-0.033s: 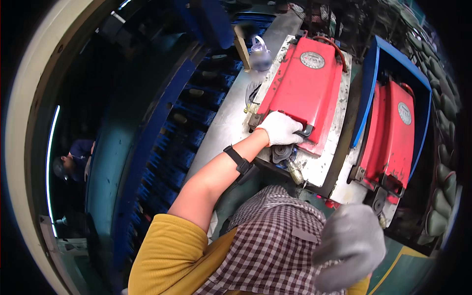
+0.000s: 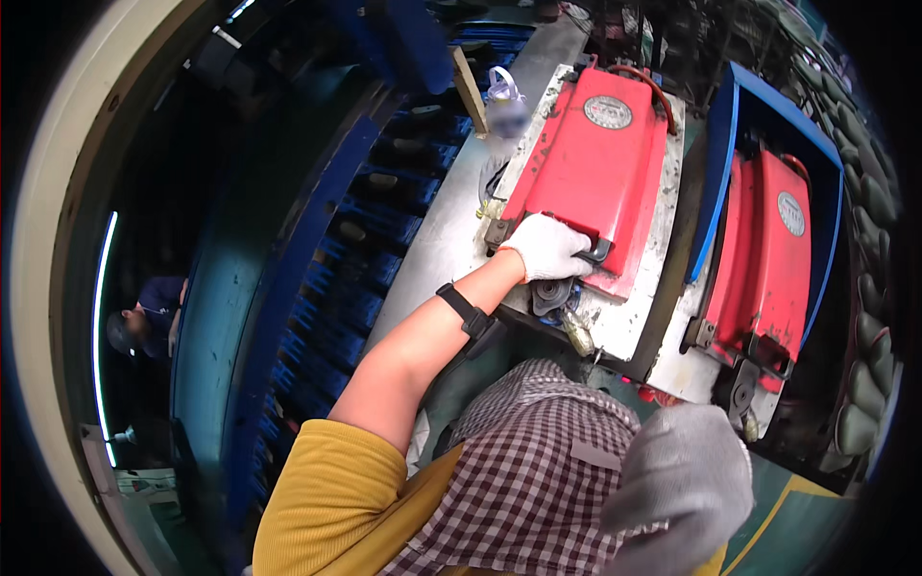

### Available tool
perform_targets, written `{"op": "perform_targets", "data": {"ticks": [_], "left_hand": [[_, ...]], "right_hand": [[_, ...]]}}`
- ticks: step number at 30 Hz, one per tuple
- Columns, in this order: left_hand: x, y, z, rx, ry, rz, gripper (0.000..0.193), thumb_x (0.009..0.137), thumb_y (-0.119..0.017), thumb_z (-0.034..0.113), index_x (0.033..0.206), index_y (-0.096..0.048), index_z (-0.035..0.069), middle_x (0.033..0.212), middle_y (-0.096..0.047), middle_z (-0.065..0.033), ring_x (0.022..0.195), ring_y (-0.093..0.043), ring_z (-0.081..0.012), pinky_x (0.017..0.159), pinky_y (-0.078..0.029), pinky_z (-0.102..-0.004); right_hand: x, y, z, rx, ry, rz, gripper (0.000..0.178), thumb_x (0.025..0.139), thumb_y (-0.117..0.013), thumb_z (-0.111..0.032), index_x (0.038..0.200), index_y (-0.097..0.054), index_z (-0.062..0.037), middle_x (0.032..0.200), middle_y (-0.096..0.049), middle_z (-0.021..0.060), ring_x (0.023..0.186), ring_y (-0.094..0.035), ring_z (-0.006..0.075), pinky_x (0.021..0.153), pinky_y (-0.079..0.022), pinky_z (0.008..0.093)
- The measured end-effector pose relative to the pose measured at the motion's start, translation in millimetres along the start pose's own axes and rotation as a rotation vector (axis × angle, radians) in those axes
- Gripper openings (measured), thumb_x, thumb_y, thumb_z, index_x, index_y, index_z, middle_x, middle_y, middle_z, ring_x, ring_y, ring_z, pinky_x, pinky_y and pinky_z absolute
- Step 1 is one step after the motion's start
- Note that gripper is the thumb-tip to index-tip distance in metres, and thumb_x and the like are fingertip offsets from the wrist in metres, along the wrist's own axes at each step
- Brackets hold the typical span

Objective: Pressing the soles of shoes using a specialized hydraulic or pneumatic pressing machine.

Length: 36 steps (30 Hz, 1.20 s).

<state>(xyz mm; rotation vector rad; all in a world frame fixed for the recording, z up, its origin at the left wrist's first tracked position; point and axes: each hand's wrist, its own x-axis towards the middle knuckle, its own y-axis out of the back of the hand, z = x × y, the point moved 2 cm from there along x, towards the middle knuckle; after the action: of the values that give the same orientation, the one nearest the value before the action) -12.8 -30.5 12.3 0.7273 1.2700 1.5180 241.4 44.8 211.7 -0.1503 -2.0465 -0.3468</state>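
My left hand (image 2: 549,250) curls closed on the handle (image 2: 600,252); the red cover (image 2: 607,163) runs lengthwise ahead of it, angling slightly right; my right hand (image 2: 684,470), grey-gloved, is farther off, its grip I cannot tell.

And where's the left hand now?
In the head view, right of centre, the left hand grips the black handle at the lower edge of the left red cover.

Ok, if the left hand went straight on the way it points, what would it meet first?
The black handle, which the left hand seems to grip; just beyond, the red cover lies in line, though depth is unclear from this one view.
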Motion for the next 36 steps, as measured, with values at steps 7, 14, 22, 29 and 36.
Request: {"op": "perform_targets", "data": {"ticks": [7, 14, 22, 29, 36], "left_hand": [[4, 2, -2, 0.020, 0.048, -0.032, 0.037, 0.087, -0.068, 0.052, 0.098, -0.072, 0.016, 0.083, -0.072, -0.0145, 0.082, -0.071, -0.0352, 0.074, -0.055, -0.0477], [-2, 0, 3, 0.030, 0.065, -0.025, 0.035, 0.087, -0.069, 0.050, 0.098, -0.072, 0.017, 0.083, -0.071, -0.0149, 0.082, -0.071, -0.0353, 0.075, -0.055, -0.0471], [4, -12, 4, -0.045, 0.029, 0.083, 0.036, 0.088, -0.069, 0.050, 0.096, -0.071, 0.015, 0.082, -0.071, -0.0137, 0.082, -0.072, -0.0336, 0.074, -0.055, -0.0460], [23, -27, 73, -0.176, 0.035, 0.725, 0.033, 0.080, -0.079, 0.021, 0.109, -0.069, 0.010, 0.107, -0.072, -0.0105, 0.101, -0.068, -0.0312, 0.090, -0.052, -0.0447], [93, -51, 221, -0.349, -0.545, 0.531, 0.049, 0.079, -0.076, 0.023, 0.124, -0.064, 0.009, 0.127, -0.065, -0.0153, 0.122, -0.061, -0.0353, 0.107, -0.048, -0.0474]], "right_hand": [[36, 8, -8, 0.314, 0.085, -0.051, 0.046, 0.090, -0.069, -0.008, 0.118, -0.074, -0.0433, 0.082, -0.061, 0.0055, 0.052, -0.045, 0.0127, 0.044, -0.034, 0.0278], [22, 57, -4, 0.191, 0.228, -0.374, 0.076, 0.099, -0.068, -0.016, 0.159, -0.034, -0.0489, 0.092, -0.069, 0.0097, 0.055, -0.054, 0.0163, 0.046, -0.047, 0.0312], [-195, 197, 1, -0.942, -1.046, 0.396, 0.043, 0.102, -0.059, -0.001, 0.145, -0.055, 0.0038, 0.144, -0.057, 0.0123, 0.128, -0.058, 0.0208, 0.110, -0.043, 0.0343], [-437, 246, -17, -0.984, -1.541, 0.454, 0.044, 0.104, -0.060, -0.040, 0.126, -0.069, -0.0028, 0.114, -0.071, 0.0238, 0.104, -0.067, 0.0363, 0.097, -0.051, 0.0421], [-349, 224, -18, -1.124, -1.909, 0.079, 0.045, 0.090, -0.075, -0.049, 0.110, -0.071, -0.0099, 0.095, -0.076, 0.0167, 0.087, -0.074, 0.0345, 0.081, -0.056, 0.0427]]}}
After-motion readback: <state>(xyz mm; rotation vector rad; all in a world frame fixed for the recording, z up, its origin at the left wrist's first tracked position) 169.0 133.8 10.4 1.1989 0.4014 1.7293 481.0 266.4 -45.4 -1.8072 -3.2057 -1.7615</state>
